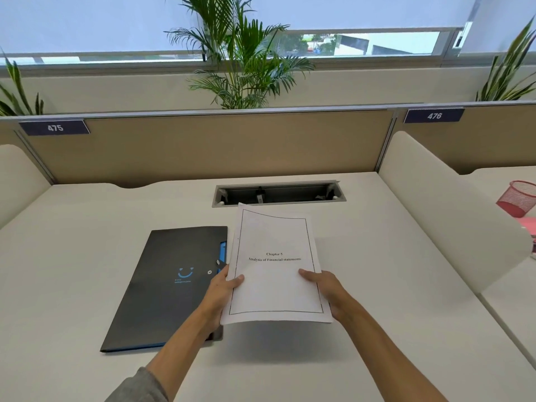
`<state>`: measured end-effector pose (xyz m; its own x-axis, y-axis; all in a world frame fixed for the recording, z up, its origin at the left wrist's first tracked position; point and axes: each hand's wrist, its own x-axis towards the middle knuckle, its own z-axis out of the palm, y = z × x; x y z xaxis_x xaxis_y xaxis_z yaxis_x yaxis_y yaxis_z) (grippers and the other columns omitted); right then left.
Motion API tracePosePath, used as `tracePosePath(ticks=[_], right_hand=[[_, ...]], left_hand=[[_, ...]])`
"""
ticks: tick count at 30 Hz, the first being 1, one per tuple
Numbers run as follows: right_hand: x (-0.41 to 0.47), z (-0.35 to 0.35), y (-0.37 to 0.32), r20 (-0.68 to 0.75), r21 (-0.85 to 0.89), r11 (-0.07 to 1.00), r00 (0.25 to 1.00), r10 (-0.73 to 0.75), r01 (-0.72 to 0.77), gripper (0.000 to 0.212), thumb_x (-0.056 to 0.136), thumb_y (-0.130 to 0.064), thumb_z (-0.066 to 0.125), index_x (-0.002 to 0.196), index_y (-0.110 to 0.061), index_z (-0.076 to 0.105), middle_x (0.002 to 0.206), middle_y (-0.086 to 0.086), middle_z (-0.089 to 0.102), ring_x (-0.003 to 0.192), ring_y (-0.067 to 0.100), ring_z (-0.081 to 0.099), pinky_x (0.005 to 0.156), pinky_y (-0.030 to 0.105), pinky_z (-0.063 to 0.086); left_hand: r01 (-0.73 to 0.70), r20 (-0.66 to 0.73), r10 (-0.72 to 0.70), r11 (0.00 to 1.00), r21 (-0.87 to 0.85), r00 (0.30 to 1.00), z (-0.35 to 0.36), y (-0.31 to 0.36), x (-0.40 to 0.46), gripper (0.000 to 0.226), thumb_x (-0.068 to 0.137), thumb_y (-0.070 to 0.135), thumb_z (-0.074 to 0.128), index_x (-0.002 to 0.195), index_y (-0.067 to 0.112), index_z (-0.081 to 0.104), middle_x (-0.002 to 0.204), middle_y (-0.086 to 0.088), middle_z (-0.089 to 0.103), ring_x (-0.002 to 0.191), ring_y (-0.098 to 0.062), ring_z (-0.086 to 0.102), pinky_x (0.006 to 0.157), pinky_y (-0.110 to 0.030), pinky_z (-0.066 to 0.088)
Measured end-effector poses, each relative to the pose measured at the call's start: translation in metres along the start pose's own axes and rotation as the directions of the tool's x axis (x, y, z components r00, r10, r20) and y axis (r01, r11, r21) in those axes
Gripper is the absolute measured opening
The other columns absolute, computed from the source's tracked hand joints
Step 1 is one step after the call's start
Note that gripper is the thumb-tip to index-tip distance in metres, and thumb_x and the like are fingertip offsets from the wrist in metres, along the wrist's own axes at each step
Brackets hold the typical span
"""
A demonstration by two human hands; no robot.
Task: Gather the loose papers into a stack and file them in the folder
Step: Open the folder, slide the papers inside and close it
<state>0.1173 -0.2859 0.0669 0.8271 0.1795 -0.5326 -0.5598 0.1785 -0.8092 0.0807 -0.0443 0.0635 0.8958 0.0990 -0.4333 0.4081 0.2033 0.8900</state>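
Note:
A stack of white papers (275, 265), its top sheet printed with a framed title, is held above the desk at the centre. My left hand (223, 291) grips its left edge with the thumb on top. My right hand (323, 288) grips the right edge the same way. The far end of the stack curls upward. A black folder (165, 288) with a blue smile mark lies shut and flat on the desk, just left of the papers, its snap button near my left thumb.
The white desk (391, 285) has a cable slot (278, 194) behind the papers. A beige partition (203, 146) closes the back and a white divider (452, 216) the right side. A red mesh basket (519, 198) stands on the neighbouring desk.

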Motion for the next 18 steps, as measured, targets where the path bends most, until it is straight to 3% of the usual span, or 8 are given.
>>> tracePosePath(ticks=[3, 8, 11, 14, 16, 18], right_hand=[[0.001, 0.004, 0.001, -0.004, -0.010, 0.999, 0.999, -0.037, 0.037, 0.028, 0.089, -0.011, 0.065, 0.114, 0.001, 0.066, 0.109, 0.018, 0.073, 0.095, 0.032, 0.072, 0.070, 0.036, 0.062], [0.001, 0.007, 0.007, -0.019, -0.047, 0.995, 0.995, -0.094, 0.093, 0.023, 0.089, -0.009, 0.065, 0.111, -0.001, 0.067, 0.102, 0.012, 0.075, 0.077, 0.021, 0.074, 0.060, 0.028, 0.060], [0.003, 0.005, 0.009, -0.043, -0.053, 0.991, 0.992, -0.122, 0.119, 0.019, 0.089, -0.009, 0.066, 0.107, -0.002, 0.068, 0.099, 0.011, 0.075, 0.076, 0.020, 0.073, 0.059, 0.027, 0.060], [0.005, 0.000, 0.009, -0.073, -0.064, 0.987, 0.986, -0.150, 0.145, 0.018, 0.088, -0.008, 0.066, 0.105, -0.002, 0.069, 0.099, 0.012, 0.075, 0.076, 0.021, 0.074, 0.063, 0.028, 0.061], [0.008, -0.004, 0.011, -0.096, -0.081, 0.984, 0.982, -0.163, 0.156, 0.018, 0.088, -0.009, 0.067, 0.105, -0.003, 0.069, 0.098, 0.011, 0.076, 0.078, 0.021, 0.074, 0.066, 0.030, 0.061], [0.012, -0.008, 0.013, -0.122, -0.092, 0.983, 0.978, -0.168, 0.157, 0.019, 0.088, -0.010, 0.068, 0.105, -0.003, 0.070, 0.098, 0.011, 0.076, 0.084, 0.024, 0.074, 0.071, 0.033, 0.061]], left_hand=[[0.002, 0.007, -0.003, 0.999, 0.036, 1.000, -0.003, 0.003, -0.005, 0.030, 0.096, 0.009, 0.053, 0.123, 0.020, 0.059, 0.113, -0.007, 0.073, 0.099, -0.030, 0.071, 0.085, -0.046, 0.058], [0.006, 0.051, -0.008, 0.998, 0.056, 0.999, -0.012, 0.007, -0.005, 0.026, 0.094, 0.008, 0.056, 0.117, 0.018, 0.062, 0.111, -0.008, 0.073, 0.098, -0.030, 0.071, 0.086, -0.046, 0.057], [-0.106, -0.036, 0.114, 0.979, 0.175, 0.993, -0.018, 0.009, -0.002, 0.015, 0.094, 0.016, 0.058, 0.107, 0.021, 0.063, 0.103, -0.006, 0.073, 0.092, -0.028, 0.071, 0.079, -0.037, 0.059], [-0.256, -0.221, 0.416, 0.818, 0.516, 0.882, -0.034, 0.004, 0.011, 0.006, 0.093, 0.020, 0.060, 0.097, 0.024, 0.062, 0.096, -0.002, 0.070, 0.083, -0.021, 0.069, 0.083, -0.043, 0.058], [-0.204, -0.256, 0.514, 0.677, 0.707, 0.819, -0.046, -0.001, 0.022, 0.015, 0.091, 0.023, 0.062, 0.105, 0.019, 0.062, 0.102, -0.004, 0.069, 0.087, -0.017, 0.065, 0.084, -0.042, 0.057], [-0.067, -0.240, 0.505, 0.516, 0.854, 0.829, -0.056, -0.006, 0.034, 0.036, 0.088, 0.032, 0.063, 0.119, 0.014, 0.057, 0.121, -0.008, 0.062, 0.104, -0.021, 0.060, 0.094, -0.043, 0.050]])
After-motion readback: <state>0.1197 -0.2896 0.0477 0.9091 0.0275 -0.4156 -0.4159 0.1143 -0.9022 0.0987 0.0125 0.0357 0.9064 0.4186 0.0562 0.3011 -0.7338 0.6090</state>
